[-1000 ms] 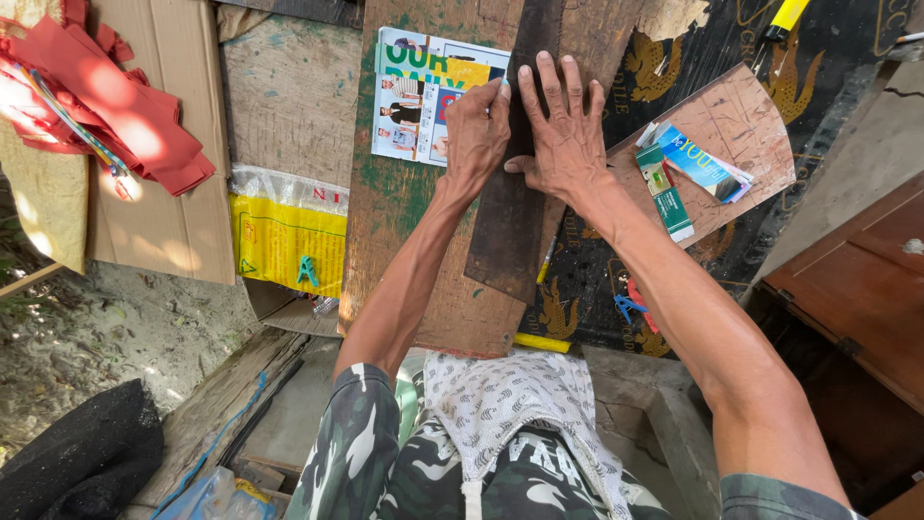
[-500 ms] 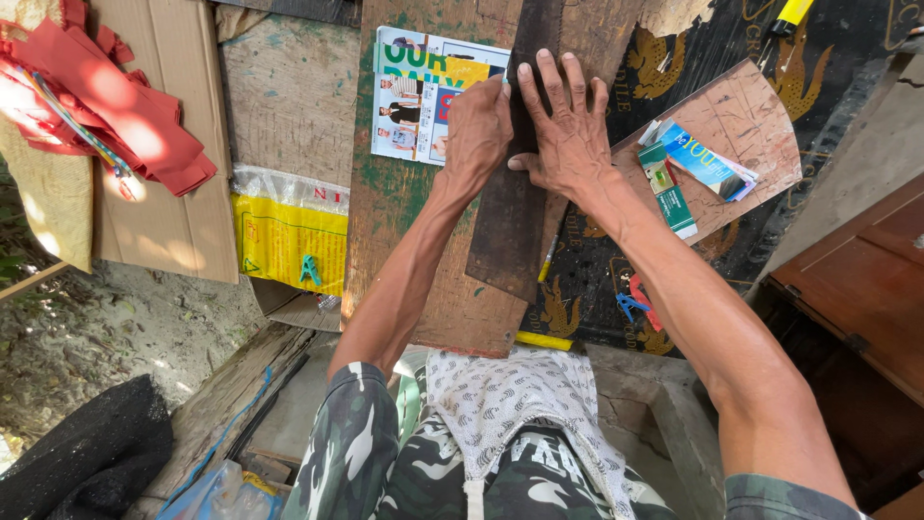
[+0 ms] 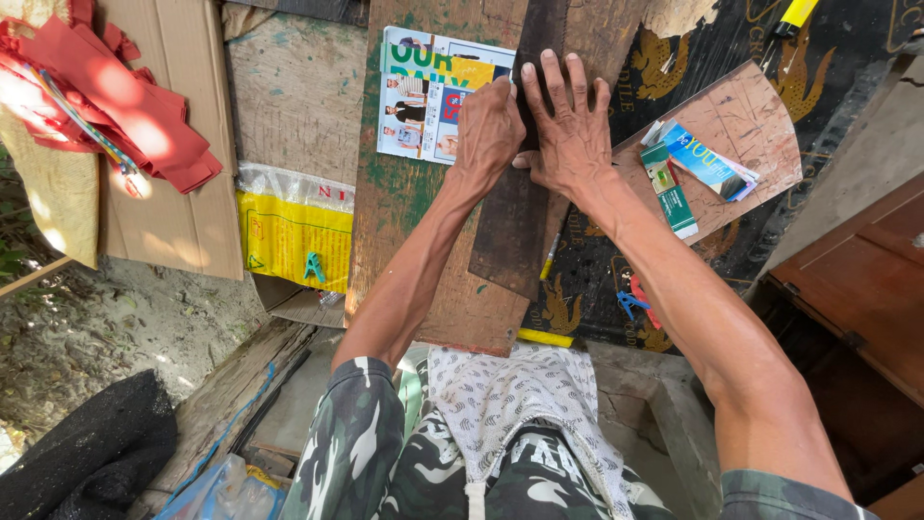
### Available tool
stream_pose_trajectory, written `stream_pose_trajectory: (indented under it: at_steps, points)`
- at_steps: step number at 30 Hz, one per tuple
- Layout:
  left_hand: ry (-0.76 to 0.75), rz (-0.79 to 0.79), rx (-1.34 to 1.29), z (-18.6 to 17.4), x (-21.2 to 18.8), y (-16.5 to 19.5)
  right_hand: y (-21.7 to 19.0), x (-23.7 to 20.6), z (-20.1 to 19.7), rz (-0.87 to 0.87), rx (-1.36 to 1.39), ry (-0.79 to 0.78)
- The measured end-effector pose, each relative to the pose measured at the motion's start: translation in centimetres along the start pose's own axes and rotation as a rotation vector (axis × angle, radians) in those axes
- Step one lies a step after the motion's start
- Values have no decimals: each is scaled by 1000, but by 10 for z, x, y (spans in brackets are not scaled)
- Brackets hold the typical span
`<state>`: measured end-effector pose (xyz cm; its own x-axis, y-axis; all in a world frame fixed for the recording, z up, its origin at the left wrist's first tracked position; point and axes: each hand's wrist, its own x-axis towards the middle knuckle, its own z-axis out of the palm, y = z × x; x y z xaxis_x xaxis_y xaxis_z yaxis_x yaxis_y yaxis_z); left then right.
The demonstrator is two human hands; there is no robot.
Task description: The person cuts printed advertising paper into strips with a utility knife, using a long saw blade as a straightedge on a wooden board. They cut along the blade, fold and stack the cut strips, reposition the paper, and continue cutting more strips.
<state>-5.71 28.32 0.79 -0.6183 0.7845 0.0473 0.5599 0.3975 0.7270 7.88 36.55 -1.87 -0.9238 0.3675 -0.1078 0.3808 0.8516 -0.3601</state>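
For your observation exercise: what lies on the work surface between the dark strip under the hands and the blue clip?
In the head view, a yellow pencil lies between the dark strip and the blue clip, beside the strip's right edge.

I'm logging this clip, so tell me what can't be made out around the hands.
Head view only:
- Left hand: curled, hiding whatever it may grip.
- Dark strip: top cut off by the frame edge; right hand covers its middle.
- Printed sheet: corner hidden by the left hand.

— What is the person wearing?
— A camouflage shirt [image 3: 385,453] in green, grey and white, with short sleeves. Both forearms are bare.
— Anything on the hands?
— No gloves, rings or watch on the left hand [image 3: 489,130] or right hand [image 3: 570,135].
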Motion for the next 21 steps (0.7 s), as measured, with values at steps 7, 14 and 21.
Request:
stream_pose_trajectory:
  at_steps: [7, 14, 21]
  points:
    - [-23, -40, -11, 2, -5, -3, 0, -1, 4, 6, -23, -10]
    - [-29, -48, -18, -9, -52, -8, 0, -1, 3, -7, 70, 16]
    - [-48, -76, 17, -4, -75, -17, -1, 5, 2, 15, -42, -97]
